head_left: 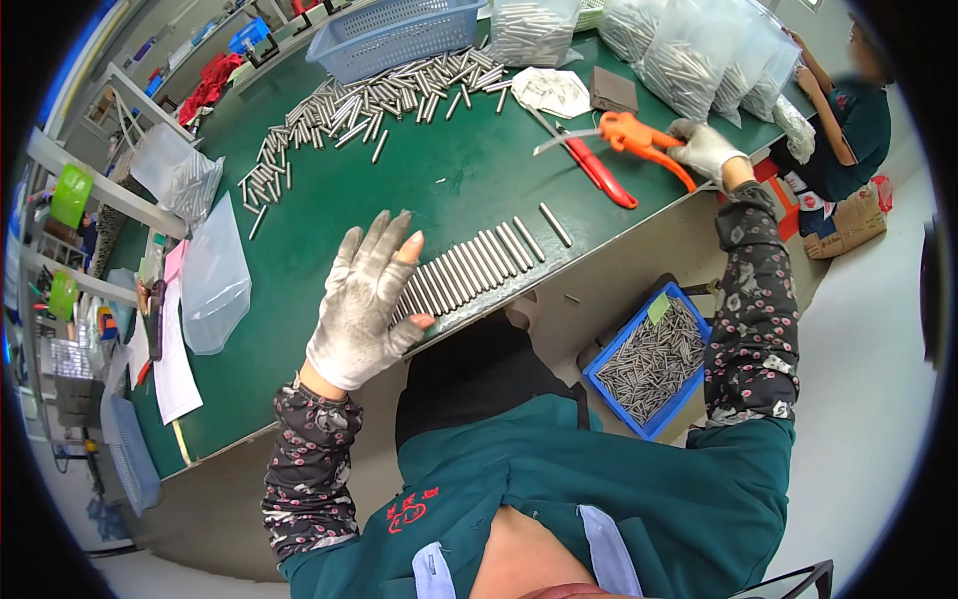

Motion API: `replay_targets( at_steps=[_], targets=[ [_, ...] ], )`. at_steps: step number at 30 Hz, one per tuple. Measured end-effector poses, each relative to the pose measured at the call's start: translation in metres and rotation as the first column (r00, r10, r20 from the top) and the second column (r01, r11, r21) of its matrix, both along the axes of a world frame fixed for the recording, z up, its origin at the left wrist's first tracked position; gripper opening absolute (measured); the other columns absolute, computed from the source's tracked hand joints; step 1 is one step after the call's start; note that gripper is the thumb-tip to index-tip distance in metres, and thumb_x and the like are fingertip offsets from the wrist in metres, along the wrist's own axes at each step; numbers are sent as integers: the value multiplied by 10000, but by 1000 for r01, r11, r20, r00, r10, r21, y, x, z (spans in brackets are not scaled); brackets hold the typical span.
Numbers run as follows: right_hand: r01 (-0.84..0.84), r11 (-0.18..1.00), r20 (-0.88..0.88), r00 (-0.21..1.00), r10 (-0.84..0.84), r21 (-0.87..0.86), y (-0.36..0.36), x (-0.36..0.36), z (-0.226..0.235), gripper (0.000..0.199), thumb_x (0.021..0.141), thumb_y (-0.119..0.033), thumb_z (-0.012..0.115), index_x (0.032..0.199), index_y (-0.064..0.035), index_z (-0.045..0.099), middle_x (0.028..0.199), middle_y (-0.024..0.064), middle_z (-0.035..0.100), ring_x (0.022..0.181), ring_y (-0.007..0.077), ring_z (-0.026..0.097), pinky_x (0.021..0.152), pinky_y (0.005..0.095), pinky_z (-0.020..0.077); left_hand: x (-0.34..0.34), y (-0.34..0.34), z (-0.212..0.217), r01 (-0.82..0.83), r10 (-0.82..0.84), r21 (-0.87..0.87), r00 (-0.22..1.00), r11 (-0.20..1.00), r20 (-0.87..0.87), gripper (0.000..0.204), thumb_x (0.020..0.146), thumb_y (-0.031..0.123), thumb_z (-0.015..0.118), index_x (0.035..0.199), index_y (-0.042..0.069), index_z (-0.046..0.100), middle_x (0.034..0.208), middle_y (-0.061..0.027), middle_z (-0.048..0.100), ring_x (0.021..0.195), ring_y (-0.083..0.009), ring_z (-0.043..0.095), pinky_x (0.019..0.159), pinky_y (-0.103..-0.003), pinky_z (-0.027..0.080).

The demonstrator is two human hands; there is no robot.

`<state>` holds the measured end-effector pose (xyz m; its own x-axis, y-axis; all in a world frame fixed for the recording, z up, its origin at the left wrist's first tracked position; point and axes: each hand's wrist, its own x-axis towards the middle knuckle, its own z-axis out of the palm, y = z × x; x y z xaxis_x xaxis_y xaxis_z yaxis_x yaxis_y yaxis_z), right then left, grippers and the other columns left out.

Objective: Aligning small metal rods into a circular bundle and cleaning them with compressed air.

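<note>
My left hand (pixel 364 304), in a white glove with bare thumb and index fingertips, lies spread over the left end of a row of grey metal pins (pixel 469 270). The pins lie side by side along the near edge of the green table. A single pin (pixel 555 225) lies apart at the row's right end. At the table's right edge my gloved right hand (pixel 707 152) is closed around the rear of an orange air blow gun (pixel 631 135), its thin nozzle pointing left. Beneath the blow gun lies a red-handled tool (pixel 601 172).
Loose pins (pixel 349 112) are heaped at the back, before a blue basket (pixel 394 40). Bags of pins (pixel 679 60) stand at the back right, near a grey block (pixel 613 90) and white cloth (pixel 551 92). A blue crate (pixel 654 429) of pins sits below. Another person (pixel 858 120) sits at right.
</note>
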<state>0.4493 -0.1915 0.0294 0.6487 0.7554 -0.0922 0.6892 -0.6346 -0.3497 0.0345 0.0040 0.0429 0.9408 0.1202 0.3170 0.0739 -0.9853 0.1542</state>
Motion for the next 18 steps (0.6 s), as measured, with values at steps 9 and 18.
replay_targets(
  at_steps=[9,18],
  targets=[
    [-253,890,374,922,104,378,-49,-131,34,256,719,-85,568,962,-26,514,854,174,570,824,358,554,710,402,448,57,-28,56,-39,-149,384,881,922,448,674,695,334,627,1293,116,406,1282,-145,429,1203,-330,390,1028,-488,215],
    [-29,875,-430,862,267,484,-100,-209,1,416,698,-224,687,1005,4,525,862,121,575,763,233,576,670,307,459,61,-61,32,402,-395,55,912,914,-112,202,762,290,588,684,115,524,550,-34,504,571,-221,546,559,-344,413]
  ],
)
